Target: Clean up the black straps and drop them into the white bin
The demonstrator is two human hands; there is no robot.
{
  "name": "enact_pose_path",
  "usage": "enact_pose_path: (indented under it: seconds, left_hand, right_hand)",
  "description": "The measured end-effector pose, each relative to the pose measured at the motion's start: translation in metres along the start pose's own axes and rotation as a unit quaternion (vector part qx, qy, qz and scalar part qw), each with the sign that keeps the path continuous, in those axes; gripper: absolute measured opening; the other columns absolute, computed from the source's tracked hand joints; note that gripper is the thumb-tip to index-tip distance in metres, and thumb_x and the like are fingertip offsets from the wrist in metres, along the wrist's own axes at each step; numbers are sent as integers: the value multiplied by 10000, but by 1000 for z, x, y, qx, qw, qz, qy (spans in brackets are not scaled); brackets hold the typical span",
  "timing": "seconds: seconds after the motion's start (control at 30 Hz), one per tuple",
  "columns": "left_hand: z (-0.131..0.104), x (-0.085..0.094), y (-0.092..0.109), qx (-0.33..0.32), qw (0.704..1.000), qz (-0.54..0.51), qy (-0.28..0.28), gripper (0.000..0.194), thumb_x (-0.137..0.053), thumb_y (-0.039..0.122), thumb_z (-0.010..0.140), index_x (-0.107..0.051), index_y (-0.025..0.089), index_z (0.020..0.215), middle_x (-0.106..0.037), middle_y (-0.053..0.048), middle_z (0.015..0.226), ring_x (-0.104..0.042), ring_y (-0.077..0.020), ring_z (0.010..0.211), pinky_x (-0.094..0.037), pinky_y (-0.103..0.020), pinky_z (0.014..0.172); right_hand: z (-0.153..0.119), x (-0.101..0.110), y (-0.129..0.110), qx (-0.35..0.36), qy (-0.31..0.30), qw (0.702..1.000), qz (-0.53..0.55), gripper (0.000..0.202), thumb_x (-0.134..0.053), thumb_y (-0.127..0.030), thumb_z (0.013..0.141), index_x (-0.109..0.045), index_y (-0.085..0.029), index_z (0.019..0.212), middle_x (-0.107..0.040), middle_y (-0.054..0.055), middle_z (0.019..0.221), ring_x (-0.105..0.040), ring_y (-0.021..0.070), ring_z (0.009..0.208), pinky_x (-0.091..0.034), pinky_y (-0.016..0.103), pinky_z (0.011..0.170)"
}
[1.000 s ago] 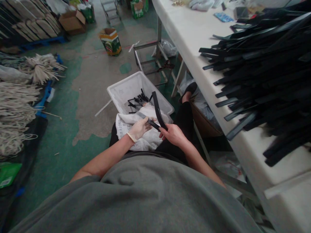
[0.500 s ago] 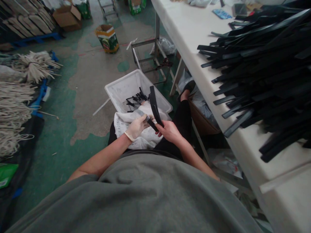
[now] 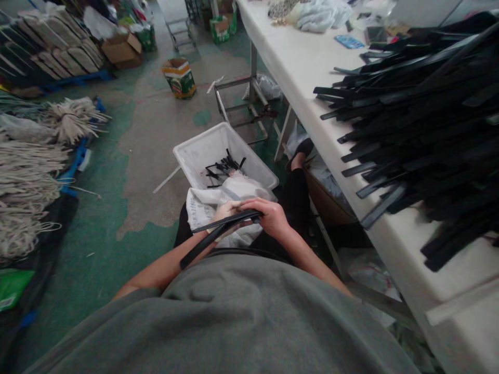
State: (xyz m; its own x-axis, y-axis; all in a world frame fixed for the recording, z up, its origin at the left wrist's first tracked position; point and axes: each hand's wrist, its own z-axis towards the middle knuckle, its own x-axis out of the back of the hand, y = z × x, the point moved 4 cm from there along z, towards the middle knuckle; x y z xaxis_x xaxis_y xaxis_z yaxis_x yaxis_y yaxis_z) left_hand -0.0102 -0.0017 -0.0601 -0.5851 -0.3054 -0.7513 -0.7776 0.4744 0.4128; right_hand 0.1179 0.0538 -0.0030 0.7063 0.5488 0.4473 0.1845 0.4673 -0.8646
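Note:
Over my lap, my right hand (image 3: 273,215) is closed around a folded black strap (image 3: 205,245). Two flat lengths of the strap run out to the left, across my left wrist and forearm. My left hand (image 3: 223,211), in a whitish glove, meets the fingertips of my right hand behind the strap and seems to pinch it there. Its fingers are partly covered by the strap and the other hand. Below both hands a white cloth sack (image 3: 200,205) with printed marks lies over my legs. Just beyond, a white plastic bin (image 3: 191,150) contains several short black strips (image 3: 224,165).
A white table (image 3: 288,49) on my right carries a big heap of black straps (image 3: 413,109) jutting past its edge. Bundles of pale cord (image 3: 31,171) lie at left. A metal frame (image 3: 239,106) and a green-yellow carton (image 3: 179,78) stand ahead on the floor.
The black strap has swung from pointing up and away to lying leftward over my left forearm. My hands have come together. The view has shifted slightly upward.

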Motion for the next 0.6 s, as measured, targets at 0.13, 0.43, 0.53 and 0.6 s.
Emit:
enact_pose_path:
  seconds: [0.13,0.43,0.53,0.6]
  left_hand:
    - [16,22,22,58,995,-76,24,543,-385,480,963,-628,37,1162,-713,-188,1010,-689,-300,950,-544,-432,853]
    - [29,53,150,-211,947,-66,233,306,-368,262,1022,-581,145,1208,-637,-6,654,-591,-95,498,-448,-176,483]
    - [19,37,119,-223,957,56,177,224,-513,239,967,-608,165,1156,-652,-5,690,-577,-93,488,-405,-174,448]
    - [11,29,85,-196,961,151,124,276,-616,307,912,-623,152,1141,-661,-20,708,-579,-101,505,-402,-180,458]
  right_hand:
    - [-7,15,-6,-88,17,988,123,156,-666,-247,795,-769,-168,880,-716,31,757,-638,152,656,-513,246,614]
    - [-56,21,-1,-247,-140,907,312,483,-728,-579,743,-728,-105,835,-642,52,618,-480,84,441,-263,189,384]
    - [-37,18,12,-243,-27,909,338,489,-707,-580,758,-736,-105,868,-610,29,597,-408,68,433,-315,207,411]
    - [-17,21,18,-234,61,902,358,476,-710,-546,762,-751,-114,960,-588,2,604,-339,51,438,-394,224,468]
